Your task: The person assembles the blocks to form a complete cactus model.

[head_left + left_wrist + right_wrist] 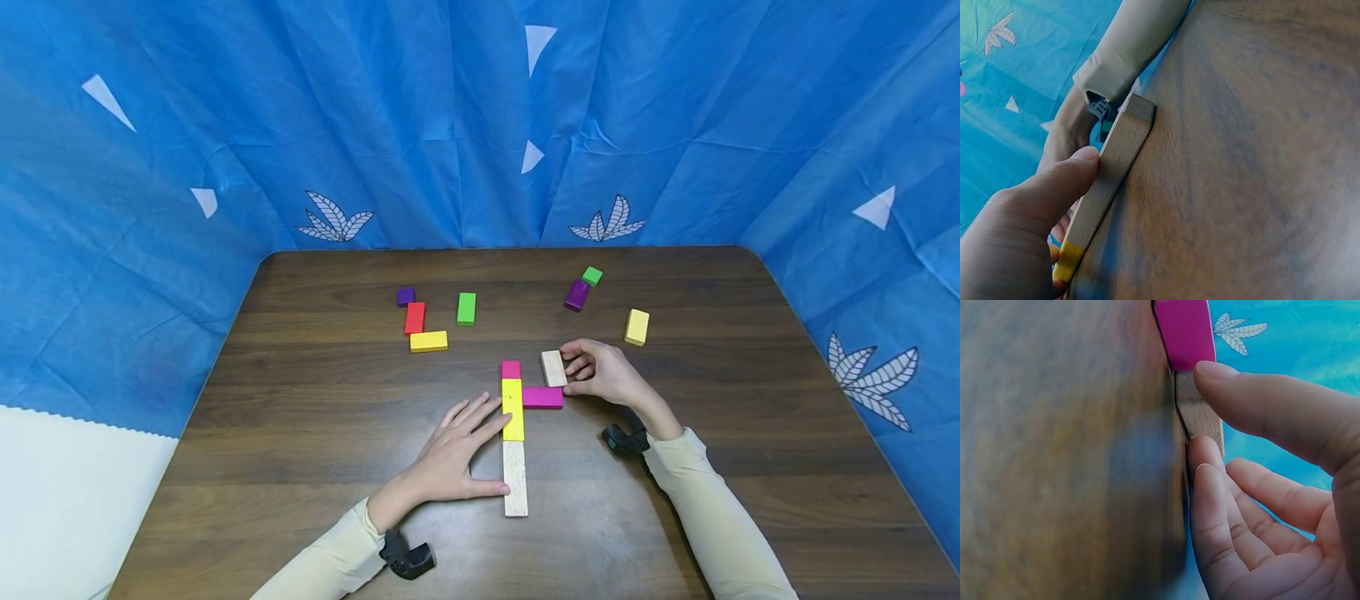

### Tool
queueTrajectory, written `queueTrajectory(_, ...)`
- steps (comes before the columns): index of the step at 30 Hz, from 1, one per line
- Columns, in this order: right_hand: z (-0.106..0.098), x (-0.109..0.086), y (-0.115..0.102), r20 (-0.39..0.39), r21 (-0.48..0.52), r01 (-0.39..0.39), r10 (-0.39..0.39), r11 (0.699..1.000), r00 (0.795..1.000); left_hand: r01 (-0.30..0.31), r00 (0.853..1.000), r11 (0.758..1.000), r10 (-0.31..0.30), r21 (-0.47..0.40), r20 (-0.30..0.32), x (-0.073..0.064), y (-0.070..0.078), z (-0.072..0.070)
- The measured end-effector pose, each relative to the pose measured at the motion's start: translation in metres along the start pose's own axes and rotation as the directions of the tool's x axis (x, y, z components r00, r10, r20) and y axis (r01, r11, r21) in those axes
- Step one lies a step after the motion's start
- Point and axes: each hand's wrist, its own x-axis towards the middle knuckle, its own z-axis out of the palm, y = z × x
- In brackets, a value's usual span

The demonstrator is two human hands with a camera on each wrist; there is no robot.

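A column of blocks lies in the head view: a small pink block, a yellow block and a long plain wooden block. From the yellow one a magenta block extends rightward. Spread out along the column's left side, my left hand touches the yellow block with its fingers and the long wooden block with its thumb. A short plain wooden block sits slightly tilted behind the magenta one. My right hand holds it at its right side, thumb toward the magenta end, fingertips curled toward the far end.
Farther back left are a purple cube, a red block, a yellow block and a green block. Back right lie a dark purple block, a green cube and a pale yellow block. Blue cloth surrounds the tabletop.
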Motion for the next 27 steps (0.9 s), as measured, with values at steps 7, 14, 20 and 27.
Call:
queueTrajectory(7, -0.0015, 0.0007, -0.0002, 0.047, -0.036, 0.01, -0.009, 0.999, 0.999, 0.014, 1.0, 1.0, -0.014, -0.007, 0.014, 0.0002, 0.0, 0.0001)
queueTrajectory(14, -0.0017, 0.0004, -0.0011, 0.047, -0.034, 0.011, -0.009, 0.999, 0.999, 0.009, 1.0, 1.0, -0.009, 0.001, 0.008, 0.0001, -0.0001, 0.0005)
queueTrajectory(20, -0.0015, 0.0003, -0.0003, 0.044, -0.016, 0.002, -0.002, 1.0, 0.999, 0.014, 1.0, 1.0, -0.014, -0.006, 0.015, -0.0002, -0.0003, 0.0001)
queueTrajectory(27, -0.0013, -0.0003, 0.0005, 0.032, -0.001, 0.01, -0.01, 1.0, 0.999, 0.019, 1.0, 1.0, -0.019, -0.009, 0.023, -0.0001, 0.0, -0.0001)
